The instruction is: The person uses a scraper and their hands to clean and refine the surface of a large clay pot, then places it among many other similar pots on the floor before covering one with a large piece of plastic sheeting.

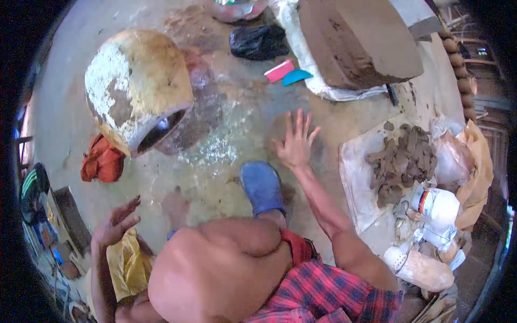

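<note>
Over the floor (221, 196), left hand (112, 227) hangs loose, right hand (295, 149) splays, both empty; blue scraper (295, 77) looks light, best pinched edgewise.

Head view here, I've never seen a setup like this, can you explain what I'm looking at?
No machine here, just someone's bare hands. One fisheye camera, the left of two worn on the head, looks down, so straight edges bend. The right hand is spread over the floor; whether it touches is unclear. The left hand is open too; neither holds anything. Around them lie a round hollow vessel, an orange-red bundle, a black plastic bag, and, on pale sheets, a brown clay block and clay scraps.
</note>
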`<action>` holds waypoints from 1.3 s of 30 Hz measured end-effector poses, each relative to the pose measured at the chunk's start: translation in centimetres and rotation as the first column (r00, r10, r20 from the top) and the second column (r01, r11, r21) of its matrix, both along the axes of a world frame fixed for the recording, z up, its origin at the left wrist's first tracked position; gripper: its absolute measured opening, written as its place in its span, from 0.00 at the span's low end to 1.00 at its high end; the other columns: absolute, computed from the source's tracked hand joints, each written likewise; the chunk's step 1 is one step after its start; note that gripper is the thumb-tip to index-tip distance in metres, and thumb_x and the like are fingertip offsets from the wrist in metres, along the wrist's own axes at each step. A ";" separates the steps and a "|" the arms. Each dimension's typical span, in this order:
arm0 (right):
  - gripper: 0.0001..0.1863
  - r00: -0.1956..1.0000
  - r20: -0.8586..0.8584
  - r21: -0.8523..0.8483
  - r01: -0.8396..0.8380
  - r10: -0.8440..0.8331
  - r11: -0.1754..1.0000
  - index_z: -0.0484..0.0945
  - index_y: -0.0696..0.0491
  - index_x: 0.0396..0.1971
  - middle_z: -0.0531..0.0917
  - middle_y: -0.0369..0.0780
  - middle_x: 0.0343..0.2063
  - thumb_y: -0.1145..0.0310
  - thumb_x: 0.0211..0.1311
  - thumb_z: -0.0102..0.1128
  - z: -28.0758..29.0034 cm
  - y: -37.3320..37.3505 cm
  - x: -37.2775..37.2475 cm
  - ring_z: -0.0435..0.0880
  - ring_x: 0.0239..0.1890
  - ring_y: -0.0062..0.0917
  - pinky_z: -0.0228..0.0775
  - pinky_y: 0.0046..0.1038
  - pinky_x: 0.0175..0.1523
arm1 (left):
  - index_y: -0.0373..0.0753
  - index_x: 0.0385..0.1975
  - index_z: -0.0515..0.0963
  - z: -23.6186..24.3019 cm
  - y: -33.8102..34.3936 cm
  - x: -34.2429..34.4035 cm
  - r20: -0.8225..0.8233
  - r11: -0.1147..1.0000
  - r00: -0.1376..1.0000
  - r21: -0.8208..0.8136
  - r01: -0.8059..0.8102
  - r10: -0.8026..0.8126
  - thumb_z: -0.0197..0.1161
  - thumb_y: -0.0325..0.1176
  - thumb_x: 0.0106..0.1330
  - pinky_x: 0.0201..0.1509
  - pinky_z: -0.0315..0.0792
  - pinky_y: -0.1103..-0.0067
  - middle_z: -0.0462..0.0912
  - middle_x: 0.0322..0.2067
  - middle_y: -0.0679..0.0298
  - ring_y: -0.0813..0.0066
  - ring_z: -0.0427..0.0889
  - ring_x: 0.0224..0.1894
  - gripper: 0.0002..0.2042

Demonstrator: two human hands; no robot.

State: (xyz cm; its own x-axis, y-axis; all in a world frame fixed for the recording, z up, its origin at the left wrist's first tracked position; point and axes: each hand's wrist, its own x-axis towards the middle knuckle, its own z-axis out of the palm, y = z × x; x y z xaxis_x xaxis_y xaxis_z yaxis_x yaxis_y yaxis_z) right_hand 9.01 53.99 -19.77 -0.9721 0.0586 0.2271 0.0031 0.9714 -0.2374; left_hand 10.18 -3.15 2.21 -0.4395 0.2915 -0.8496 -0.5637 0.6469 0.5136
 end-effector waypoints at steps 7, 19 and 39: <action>0.54 0.998 0.009 0.041 0.062 -0.063 0.997 0.48 0.45 0.85 0.42 0.47 0.85 0.22 0.71 0.37 -1.0 3.5 -1.9 0.35 0.84 0.58 0.22 0.79 0.75 | 0.37 0.79 0.63 1.0 1.7 -2.0 -0.125 0.998 0.991 -0.046 0.042 -0.047 0.68 0.47 0.76 0.80 0.62 0.65 0.71 0.75 0.51 0.58 0.70 0.75 0.37; 0.51 0.990 -0.118 0.146 0.100 -0.083 0.984 0.49 0.44 0.85 0.45 0.49 0.84 0.27 0.73 0.43 -1.3 5.6 -8.8 0.39 0.84 0.56 0.27 0.81 0.73 | 0.35 0.78 0.63 2.0 3.3 -2.5 -0.096 0.984 0.987 -0.136 0.116 -0.130 0.68 0.45 0.76 0.80 0.62 0.65 0.71 0.74 0.50 0.59 0.69 0.77 0.36; 0.48 0.984 0.122 0.072 -0.141 0.132 0.987 0.53 0.42 0.84 0.48 0.46 0.84 0.37 0.71 0.57 -1.2 0.8 -3.1 0.43 0.85 0.52 0.30 0.79 0.75 | 0.34 0.79 0.61 3.8 4.9 -4.8 -0.076 0.963 0.973 -0.181 0.201 -0.217 0.68 0.46 0.76 0.80 0.62 0.65 0.66 0.77 0.52 0.59 0.66 0.78 0.38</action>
State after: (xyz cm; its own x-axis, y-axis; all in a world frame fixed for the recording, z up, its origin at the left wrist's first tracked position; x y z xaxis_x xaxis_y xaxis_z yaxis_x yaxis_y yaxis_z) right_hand 5.91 54.79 -20.93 -0.9897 -0.0905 0.1105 -0.1080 0.9804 -0.1647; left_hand 5.38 1.71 6.03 -0.4652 0.2392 -0.8523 -0.3608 0.8279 0.4293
